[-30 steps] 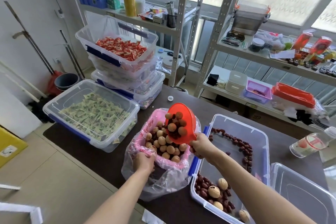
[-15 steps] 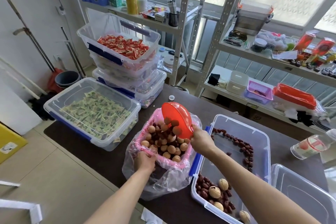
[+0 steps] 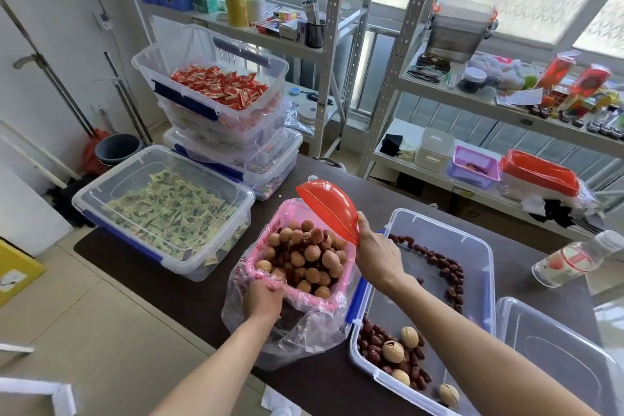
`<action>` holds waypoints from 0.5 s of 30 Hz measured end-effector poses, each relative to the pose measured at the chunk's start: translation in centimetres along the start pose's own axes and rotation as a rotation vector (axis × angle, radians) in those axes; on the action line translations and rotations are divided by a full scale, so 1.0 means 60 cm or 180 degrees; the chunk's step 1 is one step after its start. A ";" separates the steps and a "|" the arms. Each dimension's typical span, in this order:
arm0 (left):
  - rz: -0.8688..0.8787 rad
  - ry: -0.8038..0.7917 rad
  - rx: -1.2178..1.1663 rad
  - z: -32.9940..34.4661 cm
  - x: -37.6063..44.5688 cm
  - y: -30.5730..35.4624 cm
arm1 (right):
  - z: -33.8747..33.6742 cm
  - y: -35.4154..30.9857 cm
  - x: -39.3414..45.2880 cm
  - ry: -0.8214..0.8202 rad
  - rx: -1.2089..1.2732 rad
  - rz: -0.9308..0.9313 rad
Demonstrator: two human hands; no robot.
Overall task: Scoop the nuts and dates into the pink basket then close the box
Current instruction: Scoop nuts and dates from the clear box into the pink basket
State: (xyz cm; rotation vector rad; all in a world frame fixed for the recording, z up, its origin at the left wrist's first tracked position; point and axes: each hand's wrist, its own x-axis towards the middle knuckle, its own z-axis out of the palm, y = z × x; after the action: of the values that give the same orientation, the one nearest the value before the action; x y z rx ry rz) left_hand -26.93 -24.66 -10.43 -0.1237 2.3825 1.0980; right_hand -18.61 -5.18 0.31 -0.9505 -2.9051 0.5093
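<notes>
The pink basket (image 3: 322, 303), lined with a clear plastic bag, stands on the dark table and is heaped with walnuts and dates (image 3: 305, 255). My left hand (image 3: 262, 300) grips its near left rim. My right hand (image 3: 380, 255) holds a red scoop (image 3: 329, 208) tipped upside down over the basket's far right corner; the scoop looks empty. To the right is the clear box (image 3: 472, 248) with blue latches. It holds a few walnuts (image 3: 393, 350) and dates (image 3: 445, 267) along its edges. Its clear lid (image 3: 557, 355) lies at the far right.
A clear bin of green-wrapped sweets (image 3: 165, 213) sits left of the basket. Behind it is a stack of bins topped with red-wrapped sweets (image 3: 219, 86). A plastic bottle (image 3: 570, 260) lies at the right. Metal shelves (image 3: 388, 78) stand behind the table.
The scoop has tipped from upright and full to upside down over the basket. Its nuts and dates have dropped onto the heap. My left hand stays on the rim.
</notes>
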 end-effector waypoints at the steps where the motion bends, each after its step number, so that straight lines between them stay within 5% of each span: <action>1: 0.0069 0.0015 0.0033 -0.002 -0.006 0.005 | -0.001 0.004 0.001 0.0012 0.0031 0.0035; 15: 0.0921 -0.0677 -0.0300 0.049 -0.103 0.093 | -0.053 0.107 -0.029 0.0404 0.0998 0.0290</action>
State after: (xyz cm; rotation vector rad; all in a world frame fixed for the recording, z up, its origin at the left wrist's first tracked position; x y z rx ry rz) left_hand -21.96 -19.55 -5.18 0.3006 2.2031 1.2848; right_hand -13.12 -0.38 1.36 -1.0268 -2.5765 0.8457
